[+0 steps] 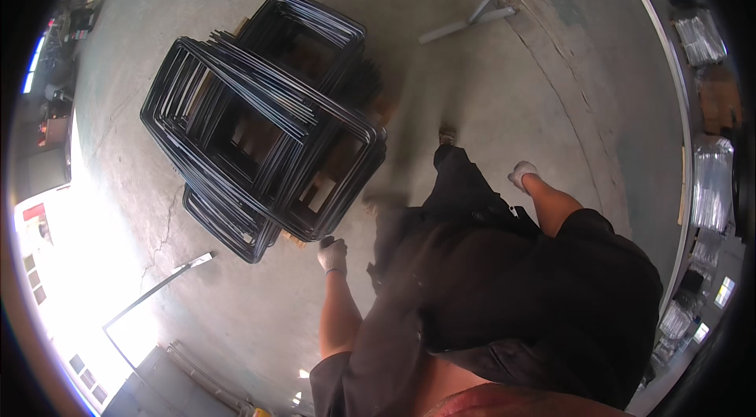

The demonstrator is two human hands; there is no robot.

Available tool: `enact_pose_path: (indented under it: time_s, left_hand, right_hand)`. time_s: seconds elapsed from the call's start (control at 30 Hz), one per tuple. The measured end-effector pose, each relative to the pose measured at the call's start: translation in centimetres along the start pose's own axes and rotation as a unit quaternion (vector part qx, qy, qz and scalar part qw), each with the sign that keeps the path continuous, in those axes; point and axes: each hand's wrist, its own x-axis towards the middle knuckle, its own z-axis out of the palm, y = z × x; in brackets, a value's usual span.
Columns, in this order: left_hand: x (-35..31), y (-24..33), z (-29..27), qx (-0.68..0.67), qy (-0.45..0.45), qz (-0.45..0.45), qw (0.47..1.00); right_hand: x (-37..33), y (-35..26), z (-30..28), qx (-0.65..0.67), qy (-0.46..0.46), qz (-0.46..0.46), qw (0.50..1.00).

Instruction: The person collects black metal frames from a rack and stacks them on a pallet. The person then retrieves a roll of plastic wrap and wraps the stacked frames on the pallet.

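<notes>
A large stack of black rounded rectangular metal frames [260, 122] lies in front of me to the left, its layers crossing at different angles. My left hand [332, 255], in a pale glove with dark finger ends, hangs just beside the stack's near corner and seems apart from it. Its fingers are curled, with nothing visible in them. Off to the right, my right hand [522, 176] hangs in a pale glove, loosely closed with no object showing. It is well away from the frames. My dark-clothed body hides part of the floor.
Wooden pieces [293, 239] show under the stack. A grey metal post with a floor foot [468, 29] stands ahead; another metal stand [193, 263] is at the left. Plastic-wrapped bundles [713, 185] line the right side. Bright daylight floods the left edge over cracked concrete floor [567, 70].
</notes>
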Motion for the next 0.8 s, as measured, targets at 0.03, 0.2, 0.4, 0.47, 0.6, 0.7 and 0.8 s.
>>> enact_pose_path:
  time_s: [0.03, 0.2, 0.4, 0.47, 0.6, 0.7, 0.8]
  left_hand:
    - [-1.0, 0.3, 0.2, -0.018, 0.019, -0.025, 0.999]
    - [-5.6, 1.2, 5.9, 0.031, 0.073, -0.021, 0.997]
    - [-13.1, 11.2, 24.7, 0.411, 0.026, 0.166, 0.896]
    - [-19.0, 21.5, 27.9, 0.457, -0.074, 0.308, 0.831]
    - [-11.8, 23.9, 32.0, 0.272, -0.185, 0.403, 0.854]
    - [-6.2, 23.1, 34.3, 0.148, -0.151, 0.299, 0.931]
    - [-1.9, 25.5, 36.6, 0.356, -0.137, 0.242, 0.892]
  right_hand:
    - [0.4, 1.0, -1.1, 0.012, -0.028, 0.028, 0.999]
    - [4.1, -0.2, -10.5, 0.219, 0.012, -0.06, 0.974]
    - [9.6, -0.9, -22.9, 0.287, 0.192, -0.188, 0.919]
    - [11.4, -1.0, -27.0, 0.262, 0.234, -0.213, 0.912]
    - [9.7, -5.2, -32.8, 0.356, 0.265, -0.312, 0.84]
    - [-0.8, -10.9, -40.2, 0.414, 0.237, -0.44, 0.761]
    - [-9.0, -13.3, -47.2, 0.371, 0.367, -0.575, 0.63]
